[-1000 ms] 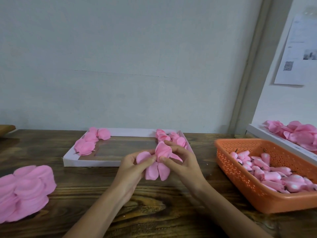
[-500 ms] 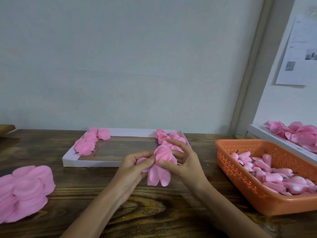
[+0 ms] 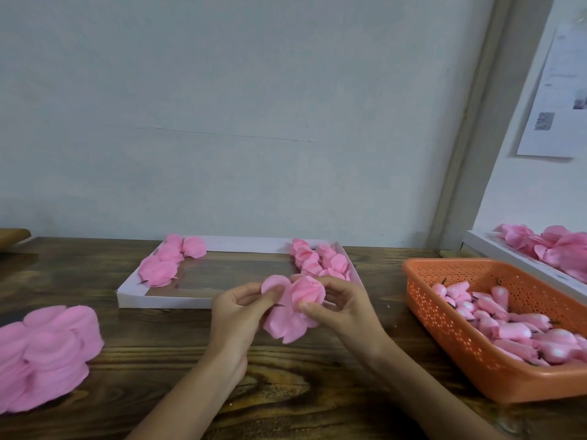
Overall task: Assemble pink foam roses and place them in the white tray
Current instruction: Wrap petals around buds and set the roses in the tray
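Observation:
A half-built pink foam rose (image 3: pixel 298 308) hangs between both hands above the wooden table, just in front of the white tray (image 3: pixel 165 301). My left hand (image 3: pixel 236 309) pinches one loose outer petal at the rose's left side. My right hand (image 3: pixel 344 308) grips the rolled bud in the rose's centre, thumb in front. Lower petals droop beneath the hands. Finished roses (image 3: pixel 317 260) lie along the tray's right end, and a few more roses (image 3: pixel 165 263) sit at its left end.
A pile of flat pink petal sheets (image 3: pixel 44 354) lies at the left. An orange perforated basket (image 3: pixel 460 354) of pink buds stands at the right. Behind it, a white ledge (image 3: pixel 514 265) carries more pink flowers. A wall runs along the table's back.
My left hand has shifted to pinch a petal and lift it up at the rose's left. The rose has turned slightly in my right hand; its lower petals have bunched.

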The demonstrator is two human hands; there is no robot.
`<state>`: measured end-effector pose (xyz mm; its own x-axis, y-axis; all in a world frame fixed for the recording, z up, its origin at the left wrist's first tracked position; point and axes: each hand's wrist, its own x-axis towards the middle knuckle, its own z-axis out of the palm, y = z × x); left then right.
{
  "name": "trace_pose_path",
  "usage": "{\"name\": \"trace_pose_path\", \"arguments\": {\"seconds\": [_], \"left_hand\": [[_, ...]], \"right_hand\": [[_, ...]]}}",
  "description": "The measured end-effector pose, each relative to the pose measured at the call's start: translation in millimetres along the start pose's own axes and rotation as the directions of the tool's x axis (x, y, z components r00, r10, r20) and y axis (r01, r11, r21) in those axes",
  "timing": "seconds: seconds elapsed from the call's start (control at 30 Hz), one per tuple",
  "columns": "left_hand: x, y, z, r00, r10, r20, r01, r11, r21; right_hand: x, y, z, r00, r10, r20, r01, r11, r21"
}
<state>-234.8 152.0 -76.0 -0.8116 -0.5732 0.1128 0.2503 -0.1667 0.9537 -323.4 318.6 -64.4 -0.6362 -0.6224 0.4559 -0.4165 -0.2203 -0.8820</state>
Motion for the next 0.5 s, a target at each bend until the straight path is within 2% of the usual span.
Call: {"name": "trace_pose_path", "arguments": {"seconds": [0.1,0.2,0.5], "left_hand": [[-4.1,-0.2,3.1,0.994,0.112,-0.004,-0.112,0.993,0.029],[-7.0,-0.3,5.8,0.98,0.2,0.006,-0.2,0.978,0.055],[-10.6,2.6,7.5,0.955,0.276,0.105,-0.28,0.96,0.025]], "right_hand": [[-1.3,-0.9,0.6,0.999,-0.008,0.047,0.009,0.999,-0.041],[-2.3,-3.1,3.5,0.999,-0.012,0.033,0.014,0.999,-0.05],[-2.8,-1.6,3.3,1.0,0.007,-0.008,-0.007,0.999,-0.047]]}}
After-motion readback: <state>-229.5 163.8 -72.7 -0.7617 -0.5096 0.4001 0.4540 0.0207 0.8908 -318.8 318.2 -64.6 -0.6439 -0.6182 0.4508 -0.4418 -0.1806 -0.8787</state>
